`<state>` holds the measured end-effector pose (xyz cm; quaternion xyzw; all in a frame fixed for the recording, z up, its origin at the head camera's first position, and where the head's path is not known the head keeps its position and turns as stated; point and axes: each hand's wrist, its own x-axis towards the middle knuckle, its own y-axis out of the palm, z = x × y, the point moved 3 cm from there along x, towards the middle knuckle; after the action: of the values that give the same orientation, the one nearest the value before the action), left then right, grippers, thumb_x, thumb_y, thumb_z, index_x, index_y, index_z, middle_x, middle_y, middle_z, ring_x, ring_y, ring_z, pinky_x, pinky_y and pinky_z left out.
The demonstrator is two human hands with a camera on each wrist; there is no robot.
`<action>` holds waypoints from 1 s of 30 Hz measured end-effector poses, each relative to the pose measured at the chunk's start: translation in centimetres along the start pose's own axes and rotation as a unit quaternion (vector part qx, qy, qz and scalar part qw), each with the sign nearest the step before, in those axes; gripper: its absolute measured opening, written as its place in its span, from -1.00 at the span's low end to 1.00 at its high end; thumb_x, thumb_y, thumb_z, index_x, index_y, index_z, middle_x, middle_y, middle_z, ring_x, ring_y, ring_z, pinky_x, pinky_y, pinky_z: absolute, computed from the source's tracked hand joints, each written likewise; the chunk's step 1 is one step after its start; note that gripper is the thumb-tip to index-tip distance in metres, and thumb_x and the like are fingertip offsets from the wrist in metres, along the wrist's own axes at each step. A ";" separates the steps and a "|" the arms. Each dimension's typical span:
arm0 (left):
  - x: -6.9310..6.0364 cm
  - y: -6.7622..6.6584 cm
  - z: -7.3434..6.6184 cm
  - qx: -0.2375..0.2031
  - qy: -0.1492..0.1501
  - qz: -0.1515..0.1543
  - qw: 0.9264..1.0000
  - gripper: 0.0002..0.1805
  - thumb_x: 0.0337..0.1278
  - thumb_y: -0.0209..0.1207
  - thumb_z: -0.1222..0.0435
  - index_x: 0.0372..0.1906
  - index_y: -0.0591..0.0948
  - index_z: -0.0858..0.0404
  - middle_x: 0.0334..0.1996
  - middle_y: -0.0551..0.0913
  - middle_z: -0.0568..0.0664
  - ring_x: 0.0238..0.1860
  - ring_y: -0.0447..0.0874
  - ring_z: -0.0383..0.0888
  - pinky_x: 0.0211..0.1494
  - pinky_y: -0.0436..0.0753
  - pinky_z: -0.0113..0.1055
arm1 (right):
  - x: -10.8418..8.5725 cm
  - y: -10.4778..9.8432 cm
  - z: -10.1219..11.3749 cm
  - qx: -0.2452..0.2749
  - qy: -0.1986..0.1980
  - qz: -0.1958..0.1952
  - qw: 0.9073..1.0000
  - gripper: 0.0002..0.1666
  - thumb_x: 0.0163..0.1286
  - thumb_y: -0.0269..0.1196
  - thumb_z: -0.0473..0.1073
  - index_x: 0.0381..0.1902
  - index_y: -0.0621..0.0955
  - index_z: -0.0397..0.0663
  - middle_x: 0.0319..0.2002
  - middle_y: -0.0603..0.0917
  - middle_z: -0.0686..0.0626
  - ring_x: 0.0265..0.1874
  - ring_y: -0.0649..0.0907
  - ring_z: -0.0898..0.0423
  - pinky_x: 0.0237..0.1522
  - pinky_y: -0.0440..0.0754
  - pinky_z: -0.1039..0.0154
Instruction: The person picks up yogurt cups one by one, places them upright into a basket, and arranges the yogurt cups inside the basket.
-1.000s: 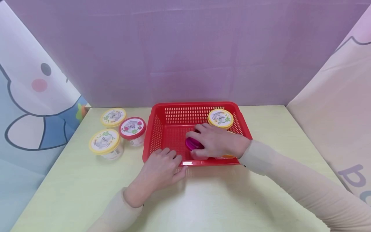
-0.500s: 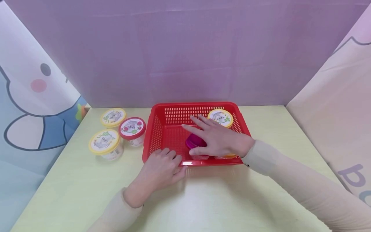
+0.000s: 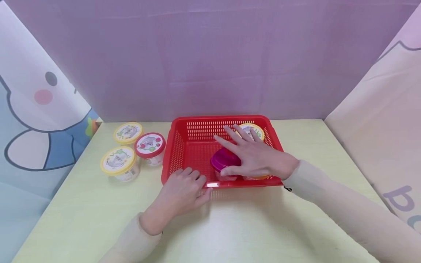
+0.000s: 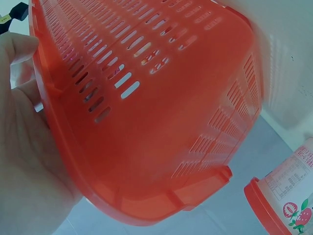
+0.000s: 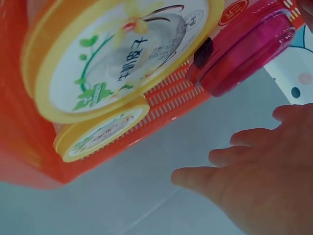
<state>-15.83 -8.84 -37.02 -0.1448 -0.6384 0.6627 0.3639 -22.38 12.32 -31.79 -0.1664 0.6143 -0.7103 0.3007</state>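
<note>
Red basket (image 3: pixel 218 118) on desk (image 3: pixel 230 228), left hand (image 3: pixel 184 190) gripping its near rim (image 3: pixel 236 183), right hand (image 3: pixel 254 155) spread over purple-lidded tub (image 3: pixel 221 159) inside, three tubs (image 3: pixel 150 143) left of it

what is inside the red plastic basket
Inside are one round tub with a shiny purple lid and two round tubs with yellow lids. The right hand partly covers them in the head view; anything beneath the tubs is hidden.

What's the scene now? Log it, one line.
left hand: grips red basket; right hand: spread over it; in basket: purple-lidded tub, yellow-lidded tubs; outside, left: three tubs
</note>
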 end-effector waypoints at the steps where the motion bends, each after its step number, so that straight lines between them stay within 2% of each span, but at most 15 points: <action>1: 0.0 0.0 0.0 0.000 0.000 0.001 1.000 -0.57 0.13 0.28 -0.16 -0.23 0.73 0.13 -0.41 0.72 -0.05 -0.43 0.63 -0.14 -0.31 0.67 -0.30 | -0.3 -0.1 -0.1 0.001 0.002 0.000 1.000 0.22 0.20 0.06 0.67 0.64 -0.15 0.46 0.65 -0.23 -0.06 0.60 -0.21 -0.18 0.48 -0.14 -0.37; 7: 0.0 -0.1 0.0 -0.002 -0.003 0.009 1.000 -0.57 0.13 0.28 -0.16 -0.23 0.73 0.13 -0.40 0.72 -0.05 -0.41 0.64 -0.13 -0.29 0.68 -0.28 | -2.2 -0.5 -0.7 0.024 0.006 -0.017 1.000 0.18 0.25 0.09 0.62 0.65 -0.07 0.40 0.65 -0.19 -0.04 0.61 -0.19 -0.18 0.50 -0.21 -0.33; 12: 0.0 -0.2 0.0 -0.008 -0.005 0.012 1.000 -0.58 0.12 0.29 -0.14 -0.22 0.73 0.13 -0.39 0.73 -0.05 -0.39 0.65 -0.13 -0.28 0.69 -0.27 | -3.8 -0.7 -1.0 0.059 0.004 -0.043 0.997 0.15 0.27 0.14 0.56 0.65 -0.02 0.36 0.65 -0.15 -0.01 0.61 -0.17 -0.15 0.51 -0.19 -0.30; 17: 0.0 -0.2 0.1 -0.014 -0.008 0.014 1.000 -0.58 0.10 0.32 -0.14 -0.21 0.74 0.12 -0.37 0.74 -0.05 -0.38 0.66 -0.13 -0.25 0.70 -0.26 | -5.3 -0.1 -1.3 0.084 0.009 -0.071 0.994 0.02 0.35 0.14 0.49 0.63 0.11 0.31 0.64 -0.05 -0.05 0.61 -0.08 -0.15 0.52 -0.14 -0.25; 20: 0.0 -0.1 0.1 -0.015 -0.006 0.013 1.000 -0.59 0.09 0.32 -0.13 -0.23 0.73 0.12 -0.39 0.73 -0.06 -0.41 0.65 -0.14 -0.28 0.68 -0.28 | -6.2 0.6 -1.6 0.088 0.026 -0.090 0.992 -0.02 0.36 0.14 0.48 0.61 0.16 0.36 0.62 0.05 -0.09 0.59 0.03 -0.16 0.49 0.03 -0.29; 24: 0.0 -0.1 0.1 -0.015 -0.004 0.010 1.000 -0.60 0.09 0.32 -0.13 -0.25 0.73 0.11 -0.41 0.72 -0.07 -0.43 0.63 -0.16 -0.30 0.67 -0.30 | -7.1 1.8 -2.0 0.096 0.052 -0.110 0.988 -0.05 0.34 0.17 0.49 0.60 0.16 0.50 0.59 0.12 -0.11 0.52 0.19 -0.19 0.27 0.40 -0.35; 27: 0.0 -0.1 0.1 -0.015 -0.004 0.012 1.000 -0.60 0.10 0.32 -0.14 -0.24 0.73 0.11 -0.40 0.72 -0.07 -0.41 0.64 -0.15 -0.28 0.68 -0.28 | -7.7 2.5 -2.1 0.113 0.068 -0.117 0.984 -0.04 0.33 0.19 0.48 0.59 0.20 0.45 0.58 0.14 -0.11 0.46 0.29 -0.23 0.15 0.51 -0.34; 30: 0.0 -0.2 0.1 -0.016 -0.002 0.009 1.000 -0.59 0.09 0.32 -0.14 -0.22 0.74 0.11 -0.39 0.73 -0.07 -0.40 0.65 -0.15 -0.26 0.69 -0.28 | -8.3 3.1 -2.1 0.133 0.077 -0.123 0.981 -0.05 0.32 0.21 0.46 0.57 0.27 0.32 0.57 0.17 -0.11 0.44 0.33 -0.25 0.14 0.53 -0.33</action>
<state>-15.85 -8.97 -36.79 -0.1548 -0.6482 0.6562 0.3540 -16.61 19.04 -34.07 -0.1442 0.5109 -0.8275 0.1828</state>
